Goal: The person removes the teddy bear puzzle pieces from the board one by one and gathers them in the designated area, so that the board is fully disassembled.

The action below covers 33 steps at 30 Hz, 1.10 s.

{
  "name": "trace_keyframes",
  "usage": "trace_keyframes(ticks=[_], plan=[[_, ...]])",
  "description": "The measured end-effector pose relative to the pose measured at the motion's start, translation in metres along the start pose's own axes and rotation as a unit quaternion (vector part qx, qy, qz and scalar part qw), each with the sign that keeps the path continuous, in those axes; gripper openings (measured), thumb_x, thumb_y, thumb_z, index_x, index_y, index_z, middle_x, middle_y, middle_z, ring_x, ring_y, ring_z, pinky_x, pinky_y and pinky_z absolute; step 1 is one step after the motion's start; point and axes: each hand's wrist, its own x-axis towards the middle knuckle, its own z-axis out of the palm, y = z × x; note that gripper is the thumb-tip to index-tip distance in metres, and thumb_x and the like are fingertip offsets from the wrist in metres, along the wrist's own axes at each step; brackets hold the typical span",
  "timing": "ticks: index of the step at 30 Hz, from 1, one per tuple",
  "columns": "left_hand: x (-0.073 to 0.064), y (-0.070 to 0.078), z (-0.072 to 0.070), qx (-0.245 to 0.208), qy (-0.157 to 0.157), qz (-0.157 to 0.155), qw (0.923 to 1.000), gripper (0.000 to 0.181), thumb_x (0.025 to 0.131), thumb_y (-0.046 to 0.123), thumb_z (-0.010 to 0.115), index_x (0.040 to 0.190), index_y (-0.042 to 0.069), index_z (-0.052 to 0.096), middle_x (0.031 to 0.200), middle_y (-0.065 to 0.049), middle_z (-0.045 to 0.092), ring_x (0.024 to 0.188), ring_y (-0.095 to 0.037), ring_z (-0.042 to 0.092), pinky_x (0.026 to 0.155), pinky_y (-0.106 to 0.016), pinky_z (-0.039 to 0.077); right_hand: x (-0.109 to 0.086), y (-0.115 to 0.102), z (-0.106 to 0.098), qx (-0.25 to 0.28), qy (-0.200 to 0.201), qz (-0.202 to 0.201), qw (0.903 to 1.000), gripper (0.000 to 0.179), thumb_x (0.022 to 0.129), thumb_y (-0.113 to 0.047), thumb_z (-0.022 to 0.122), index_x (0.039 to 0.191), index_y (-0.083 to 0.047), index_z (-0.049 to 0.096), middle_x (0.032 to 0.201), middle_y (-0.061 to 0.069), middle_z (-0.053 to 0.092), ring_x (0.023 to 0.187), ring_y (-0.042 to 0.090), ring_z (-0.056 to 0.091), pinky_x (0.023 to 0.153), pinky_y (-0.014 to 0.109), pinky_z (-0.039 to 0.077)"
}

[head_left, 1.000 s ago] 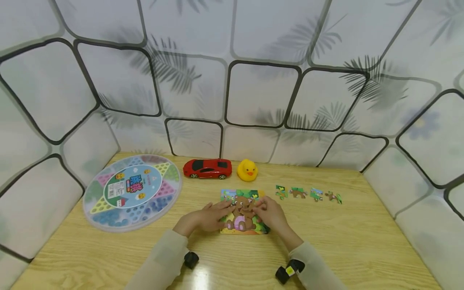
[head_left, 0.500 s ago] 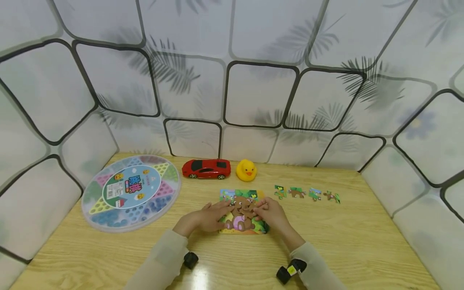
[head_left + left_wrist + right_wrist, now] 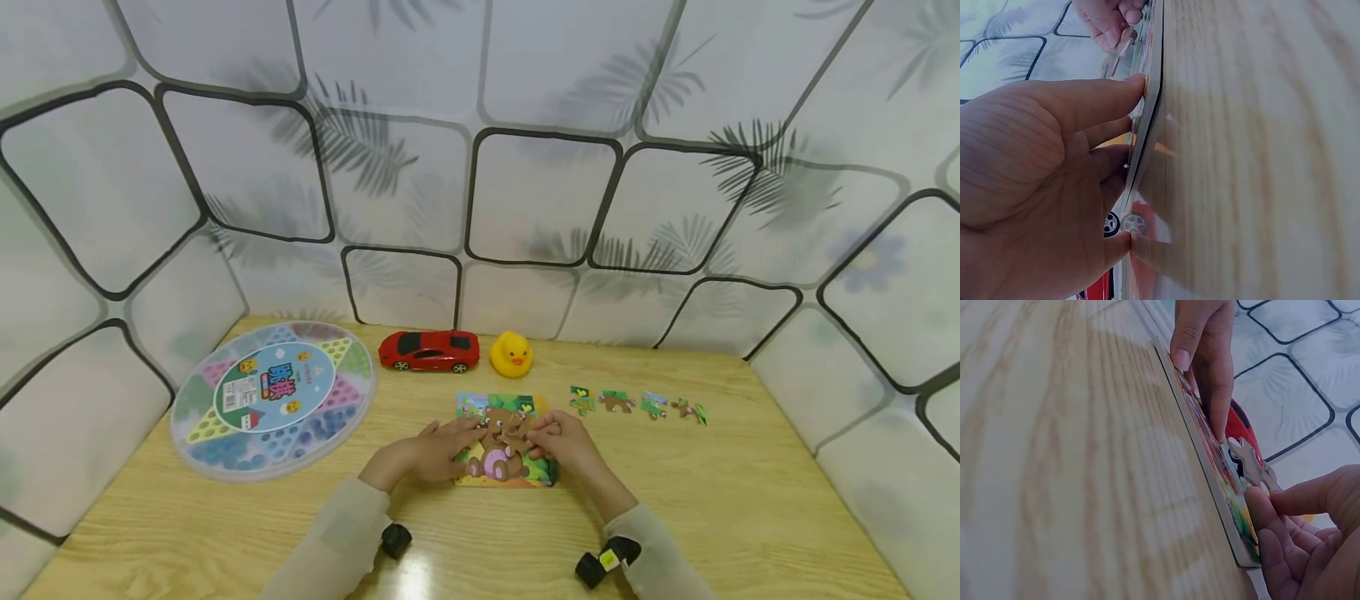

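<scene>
Your bear jigsaw puzzle [image 3: 498, 468] lies flat on the desk [image 3: 697, 508], straight in front of you between your two hands. The printed bear's head points away from you, towards the wall, and its feet point at you. The puzzle sits square to you; from your head it looks slightly wider from side to side than deep, though that slanted view can't settle which way its long axis runs.

Your left hand [image 3: 442, 448] rests on the puzzle's left part, its grip apart, fingers spread and pointing to the right. Your right hand [image 3: 562, 440] has its grip clamped on a puzzle piece [image 3: 1250, 459], pinched between thumb and finger over the right part. That piece is tilted, one side raised off the picture; you can't tell whether its lower edge touches.

To your right, four loose pieces [image 3: 617, 402] lie in a row running sideways: the first is longest away from you, the second and fourth from side to side. Beyond the puzzle are a red toy car [image 3: 429, 351], nose left, and a yellow rubber duck [image 3: 512, 354].
</scene>
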Motion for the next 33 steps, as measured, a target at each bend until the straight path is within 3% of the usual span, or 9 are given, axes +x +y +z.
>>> trace_keyframes(ticks=[20, 33], plan=[[-0.002, 0.003, -0.002, 0.0, -0.007, -0.005, 1.0, 0.061, 0.098, 0.031, 0.052, 0.151, 0.015, 0.027, 0.158, -0.005, 0.014, 0.145, -0.023, 0.008, 0.114, -0.052, 0.003, -0.006, 0.004, -0.02, 0.039, -0.01, 0.01, 0.9992, 0.026, 0.092, -0.009, 0.06, 0.11, 0.007, 0.051, 0.08, 0.005, 0.07, 0.065, 0.013, 0.067, 0.059, 0.022, 0.051], [-0.002, 0.003, -0.003, 0.0, -0.008, -0.008, 0.9999, 0.061, 0.097, 0.032, 0.051, 0.151, 0.016, 0.026, 0.158, -0.004, 0.013, 0.145, -0.021, 0.008, 0.114, -0.052, 0.003, -0.008, 0.018, -0.051, 0.042, 0.033, 0.03, 0.9981, 0.027, 0.092, -0.008, 0.061, 0.111, 0.008, 0.051, 0.079, 0.005, 0.068, 0.063, 0.013, 0.065, 0.058, 0.023, 0.053]])
